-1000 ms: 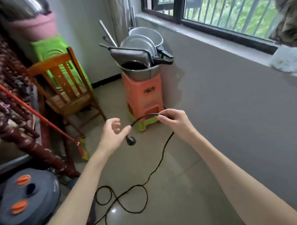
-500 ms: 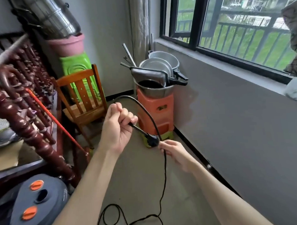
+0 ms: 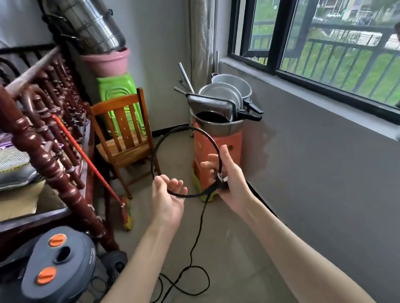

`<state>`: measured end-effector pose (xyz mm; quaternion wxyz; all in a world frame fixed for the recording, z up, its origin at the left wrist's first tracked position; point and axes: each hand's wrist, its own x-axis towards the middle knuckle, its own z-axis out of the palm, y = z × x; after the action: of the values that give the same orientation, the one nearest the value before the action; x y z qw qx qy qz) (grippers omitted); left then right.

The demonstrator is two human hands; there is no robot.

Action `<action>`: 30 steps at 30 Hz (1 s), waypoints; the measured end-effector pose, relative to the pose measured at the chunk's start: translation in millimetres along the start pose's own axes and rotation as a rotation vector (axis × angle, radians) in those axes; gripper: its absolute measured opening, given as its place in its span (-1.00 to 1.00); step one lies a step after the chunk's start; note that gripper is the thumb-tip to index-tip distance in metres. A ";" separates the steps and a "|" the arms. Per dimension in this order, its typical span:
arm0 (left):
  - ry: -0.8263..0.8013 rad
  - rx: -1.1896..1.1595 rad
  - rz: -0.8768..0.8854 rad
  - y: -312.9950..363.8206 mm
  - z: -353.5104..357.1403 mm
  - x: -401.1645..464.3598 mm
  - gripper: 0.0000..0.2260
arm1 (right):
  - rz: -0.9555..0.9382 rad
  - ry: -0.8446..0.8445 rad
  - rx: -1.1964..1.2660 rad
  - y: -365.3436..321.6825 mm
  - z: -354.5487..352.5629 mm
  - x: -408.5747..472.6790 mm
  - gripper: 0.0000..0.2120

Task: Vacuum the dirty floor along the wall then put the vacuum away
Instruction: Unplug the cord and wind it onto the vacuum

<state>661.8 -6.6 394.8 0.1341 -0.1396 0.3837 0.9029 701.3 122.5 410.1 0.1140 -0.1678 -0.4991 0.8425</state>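
Note:
The grey vacuum with orange knobs stands on the floor at the lower left. Its black power cord trails across the tiles and rises to my hands, where it forms one round loop in the air. My left hand is palm up, fingers loosely curled around the bottom of the loop. My right hand grips the plug and the cord where the loop closes.
A wooden chair and a dark red carved bed frame stand on the left, with a red-handled broom leaning there. An orange stool stacked with metal pots sits by the grey wall under the window.
The loop of cord has grown wider. My left hand has opened palm up under it, and my right hand has risen and taken the plug. The view has tilted upward.

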 end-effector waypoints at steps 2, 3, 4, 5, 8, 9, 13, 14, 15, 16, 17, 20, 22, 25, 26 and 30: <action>0.103 -0.041 -0.055 -0.7 0.4 2.5 -0.65 | -0.079 -0.013 -0.153 5.2 1.8 -4.3 -0.57; 0.143 -0.068 -0.080 0.3 0.8 4.7 -0.65 | -0.104 -0.020 -0.215 10.8 0.8 -6.3 -0.63; 0.170 -0.087 -0.097 2.4 1.0 5.6 -0.65 | -0.112 -0.023 -0.278 16.5 -1.1 -7.6 -0.69; 0.188 -0.086 -0.098 4.9 0.3 6.0 -0.65 | -0.115 -0.017 -0.341 21.2 -3.5 -9.5 -0.77; 0.145 0.037 -0.124 16.8 -3.7 8.1 -0.70 | -0.082 -0.003 -0.483 27.0 -13.4 -13.2 -0.88; 0.091 0.143 -0.119 23.9 -5.7 8.3 -0.76 | -0.073 -0.010 -0.515 25.8 -15.6 -15.2 -0.86; -0.327 1.136 0.288 66.6 -5.0 11.2 -0.78 | -0.101 -0.085 -0.780 13.1 -19.5 -15.6 -0.86; -0.469 1.410 0.380 74.6 1.9 8.8 -0.78 | -0.101 -0.113 -0.860 11.3 -18.2 -15.0 -0.87; -0.595 1.593 0.421 78.8 10.5 3.4 -0.81 | -0.105 -0.133 -0.905 10.3 -16.1 -14.9 -0.87; -0.676 1.664 0.441 78.9 17.5 -0.7 -0.83 | -0.108 -0.140 -0.900 9.8 -14.3 -15.0 -0.86; -0.700 1.656 0.476 76.6 22.3 -2.5 -0.81 | -0.110 -0.138 -0.845 9.2 -12.9 -16.1 -0.85; -0.574 1.480 0.607 63.5 21.5 -1.0 -0.72 | -0.083 -0.090 -0.589 7.3 -15.2 -19.9 -0.87; -0.437 1.241 0.551 58.5 14.2 8.0 -0.70 | -0.039 -0.075 -0.440 7.2 -20.4 -21.0 -0.84; -0.224 0.897 0.409 59.7 9.9 15.0 -0.69 | 0.067 -0.050 -0.273 11.9 -27.5 -21.4 -0.72; -0.157 0.795 0.377 61.4 7.9 16.0 -0.69 | 0.097 -0.015 -0.229 12.9 -30.0 -21.2 -0.70; -0.034 0.893 0.410 67.4 -12.1 20.5 -0.73 | 0.140 0.122 -0.174 5.6 -34.5 -17.0 -0.63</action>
<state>621.2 -57.8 423.7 0.0066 0.0250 0.7506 0.6603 730.5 141.4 392.7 0.0704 -0.2625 -0.5495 0.7900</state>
